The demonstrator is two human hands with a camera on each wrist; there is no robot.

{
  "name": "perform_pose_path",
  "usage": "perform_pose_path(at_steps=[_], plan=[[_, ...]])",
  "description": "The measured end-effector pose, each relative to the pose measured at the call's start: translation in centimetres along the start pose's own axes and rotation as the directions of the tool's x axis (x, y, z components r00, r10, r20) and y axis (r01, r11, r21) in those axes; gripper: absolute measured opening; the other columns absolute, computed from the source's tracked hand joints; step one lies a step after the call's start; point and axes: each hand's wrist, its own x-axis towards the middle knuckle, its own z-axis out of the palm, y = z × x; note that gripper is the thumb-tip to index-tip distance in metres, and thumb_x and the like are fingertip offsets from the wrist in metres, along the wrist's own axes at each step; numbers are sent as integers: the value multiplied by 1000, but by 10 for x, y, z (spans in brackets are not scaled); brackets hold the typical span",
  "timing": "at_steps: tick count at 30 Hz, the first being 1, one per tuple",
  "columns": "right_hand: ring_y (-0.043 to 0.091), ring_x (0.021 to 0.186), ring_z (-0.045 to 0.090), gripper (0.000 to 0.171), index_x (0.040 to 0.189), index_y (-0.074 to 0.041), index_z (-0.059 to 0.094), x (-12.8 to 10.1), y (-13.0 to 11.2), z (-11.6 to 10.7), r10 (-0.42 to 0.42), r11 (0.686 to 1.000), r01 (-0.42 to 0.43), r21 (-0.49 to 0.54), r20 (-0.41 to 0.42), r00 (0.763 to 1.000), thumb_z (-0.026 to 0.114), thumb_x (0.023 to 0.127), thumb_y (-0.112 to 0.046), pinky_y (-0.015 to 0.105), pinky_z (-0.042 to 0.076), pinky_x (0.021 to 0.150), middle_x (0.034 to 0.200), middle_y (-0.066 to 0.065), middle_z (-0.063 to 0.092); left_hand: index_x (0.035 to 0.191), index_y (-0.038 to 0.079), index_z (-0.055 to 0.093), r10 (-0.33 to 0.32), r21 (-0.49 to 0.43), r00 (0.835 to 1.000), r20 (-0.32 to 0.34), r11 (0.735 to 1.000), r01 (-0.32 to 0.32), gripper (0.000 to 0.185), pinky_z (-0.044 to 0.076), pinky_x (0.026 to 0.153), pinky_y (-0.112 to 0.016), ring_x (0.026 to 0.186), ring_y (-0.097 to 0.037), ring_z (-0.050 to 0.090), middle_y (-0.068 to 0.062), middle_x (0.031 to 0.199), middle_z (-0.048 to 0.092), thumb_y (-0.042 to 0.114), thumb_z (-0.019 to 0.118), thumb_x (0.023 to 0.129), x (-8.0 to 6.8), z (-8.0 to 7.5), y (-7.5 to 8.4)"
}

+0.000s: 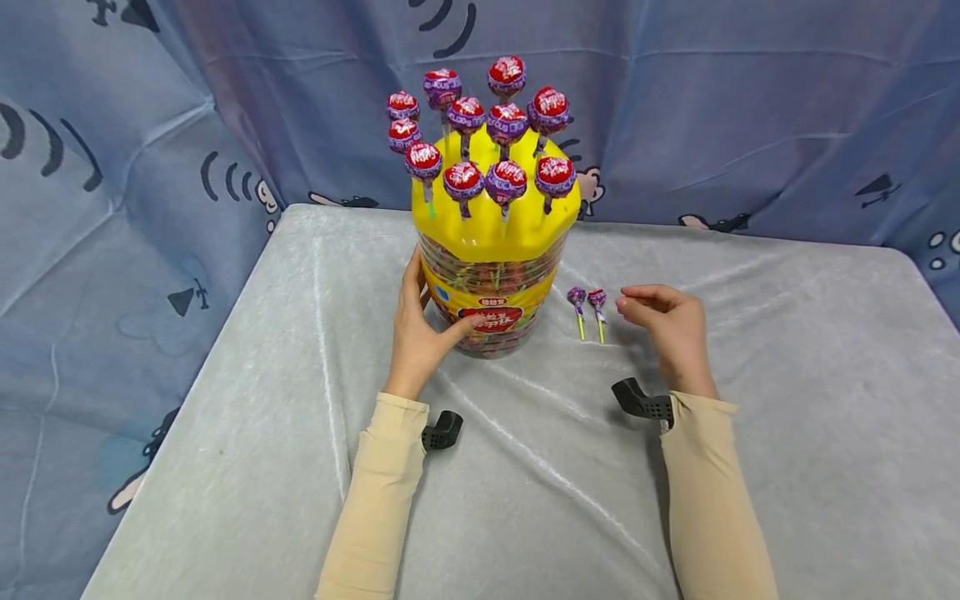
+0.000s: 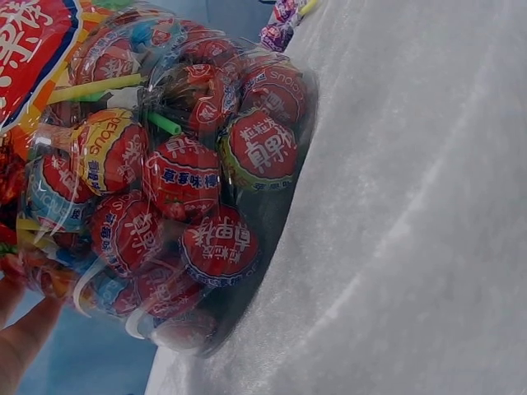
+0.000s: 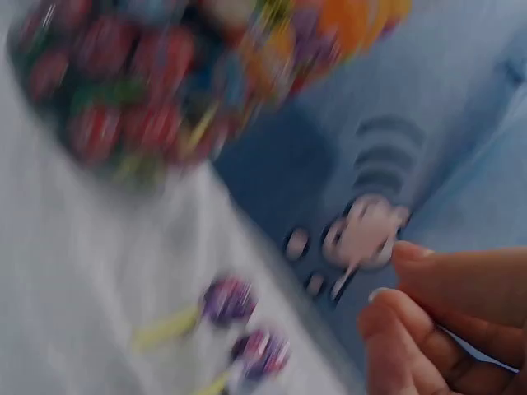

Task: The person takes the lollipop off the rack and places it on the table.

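A clear plastic jar (image 1: 480, 273) full of wrapped lollipops stands on the table, with a yellow lid (image 1: 487, 237). Several red and purple lollipops (image 1: 506, 180) stick up from this lid. My left hand (image 1: 415, 343) holds the jar at its left side, thumb across the front label. Fingers (image 2: 26, 341) of that hand show at the jar's side in the left wrist view. Two loose lollipops with yellow sticks, one farther left (image 1: 577, 297) and one farther right (image 1: 597, 299), lie right of the jar. Just right of them is my right hand (image 1: 671, 329), holding nothing, thumb and forefinger apart.
A pale grey cloth (image 1: 540, 500) with creases covers the table. Behind the table hangs a blue patterned curtain (image 1: 712, 108). Each wrist wears a black camera mount, one at the left sleeve (image 1: 442, 430) and one at the right (image 1: 637, 400).
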Motion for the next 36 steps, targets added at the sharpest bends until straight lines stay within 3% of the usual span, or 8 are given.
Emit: perform_pose_path(at_steps=[2,6,10,15,21,26,29,36], plan=[[10,69,65,13,93,0,72,-5,-11,5,-33,994,35,99,-14,999,73,80,2,18,55,66,76,-3,69,153,16,11,3,0,1000,3,1000,-3,105,31,110,-36,135,-20,31,-7,152,23,47,74,75,0,0,0],[14,76,67,17,95,3,72,-14,-33,16,-122,971,125,205,-30,992,75,78,3,20,55,71,82,2,71,153,16,10,4,4,1000,8,1000,-4,103,31,110,-37,135,-21,30,-7,153,22,27,79,77,0,0,1],[17,79,68,20,97,7,71,-23,-54,27,-205,939,207,276,-35,978,73,77,7,23,55,75,85,7,71,153,16,9,4,0,1000,12,1000,-4,103,31,110,-36,135,-21,30,-7,153,22,37,77,78,0,0,0],[21,81,67,19,96,9,70,-35,-78,41,-304,904,299,305,-32,952,72,77,11,27,56,76,87,11,70,153,16,10,5,-7,1000,10,1000,-5,104,31,110,-37,135,-21,30,-7,153,23,46,74,76,0,0,0],[23,83,67,19,97,11,68,-42,-101,53,-399,856,369,361,8,917,70,78,11,27,56,76,90,13,69,153,16,10,2,-4,1000,9,1000,-2,104,31,110,-37,136,-21,30,-7,153,22,45,74,77,-1,0,0],[24,83,67,17,97,11,68,-45,-112,58,-445,839,401,367,40,894,68,80,12,28,56,78,90,14,69,153,15,9,-4,9,1000,6,1000,4,102,31,110,-39,136,-21,29,-7,153,21,28,78,79,0,1,0],[25,84,67,18,96,13,68,-47,-119,62,-452,825,397,403,48,891,68,78,14,28,56,79,90,16,69,153,15,9,-1,11,1000,5,1000,1,102,32,110,-40,136,-21,29,-7,153,22,26,79,79,0,1,0],[25,85,65,19,96,10,69,-49,-132,72,-473,828,419,372,64,879,71,77,12,28,54,82,91,14,69,153,16,9,-12,6,1000,6,1000,12,101,31,110,-39,137,-21,29,-6,154,21,23,78,79,0,0,1]])
